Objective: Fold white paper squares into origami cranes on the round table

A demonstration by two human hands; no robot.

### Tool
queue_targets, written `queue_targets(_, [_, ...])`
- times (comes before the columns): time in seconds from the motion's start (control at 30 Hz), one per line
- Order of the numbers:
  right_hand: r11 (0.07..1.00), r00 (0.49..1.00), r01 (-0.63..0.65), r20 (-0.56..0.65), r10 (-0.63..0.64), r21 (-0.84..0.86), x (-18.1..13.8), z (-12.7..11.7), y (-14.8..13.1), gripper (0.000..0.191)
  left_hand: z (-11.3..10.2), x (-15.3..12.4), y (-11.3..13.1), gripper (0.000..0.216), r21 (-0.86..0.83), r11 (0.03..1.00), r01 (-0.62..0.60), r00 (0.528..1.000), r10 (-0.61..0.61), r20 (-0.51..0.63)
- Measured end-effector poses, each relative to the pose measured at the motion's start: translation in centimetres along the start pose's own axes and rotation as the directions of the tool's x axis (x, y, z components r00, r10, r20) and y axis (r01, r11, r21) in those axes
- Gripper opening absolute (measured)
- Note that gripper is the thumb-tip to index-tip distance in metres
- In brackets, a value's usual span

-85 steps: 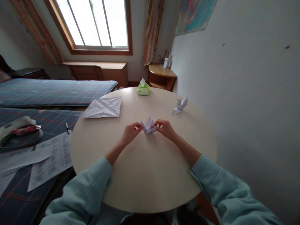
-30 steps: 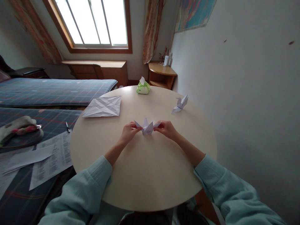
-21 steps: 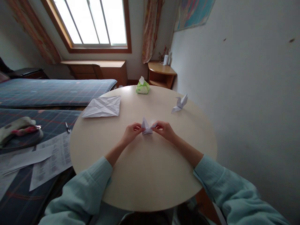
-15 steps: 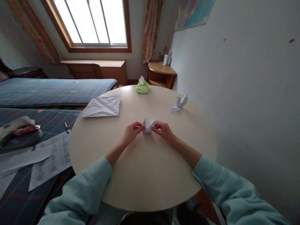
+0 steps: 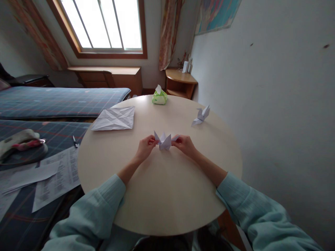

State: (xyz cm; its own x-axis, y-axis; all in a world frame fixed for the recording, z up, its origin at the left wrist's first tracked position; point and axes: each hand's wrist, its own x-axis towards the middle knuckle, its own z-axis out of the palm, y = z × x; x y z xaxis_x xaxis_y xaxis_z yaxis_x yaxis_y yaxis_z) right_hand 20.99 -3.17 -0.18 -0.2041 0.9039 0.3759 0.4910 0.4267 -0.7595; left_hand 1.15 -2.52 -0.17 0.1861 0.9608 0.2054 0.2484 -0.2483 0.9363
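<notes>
Between my hands, over the middle of the round table, is a white folded paper crane (image 5: pixel 164 142) with several points sticking up and out. My left hand (image 5: pixel 147 145) pinches its left point between thumb and fingers. On the other side my right hand (image 5: pixel 185 145) is closed on the right point. Farther back to the right stands another white paper crane (image 5: pixel 201 115), apart from both hands. A creased sheet of white paper (image 5: pixel 114 119) lies flat at the table's left edge.
The round cream table (image 5: pixel 167 195) fills the middle. A green tissue pack (image 5: pixel 159 97) stands at its far edge. Left of it are beds with plaid covers (image 5: pixel 62 101), printed papers (image 5: pixel 57 174) and a pen (image 5: pixel 74 141). A white wall (image 5: pixel 274 115) runs along the right.
The crane's left and right points now spread wider outward, and its front shows more open folds. My hands keep their pinch and have barely shifted.
</notes>
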Motion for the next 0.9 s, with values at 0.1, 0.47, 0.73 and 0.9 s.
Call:
queue_targets(0.1, [0.999,1.0,0.004,0.008,-0.005,0.042,0.0,0.1,0.1,0.013,0.0,0.0,0.0,0.014,-0.022,1.0,0.006,1.0,-0.006,0.013])
queue_targets(0.47, [0.994,0.991,0.084,0.099,-0.091,0.067,-0.4,0.3,-1.9,0.02,0.6,-0.5,0.0,0.025,-0.009,1.0,-0.001,0.981,0.003,0.196])
queue_targets(0.73, [0.998,0.983,0.063,0.17,-0.067,0.031,-0.7,0.6,-1.9,0.012,0.7,-0.5,-0.1,0.019,0.092,0.996,-0.018,0.982,0.0,0.187])
queue_targets(0.9, [0.995,0.981,0.094,0.175,-0.088,-0.023,-0.7,0.6,-2.0,0.012,0.6,-0.5,0.0,0.012,0.083,0.996,-0.008,0.982,-0.008,0.188])
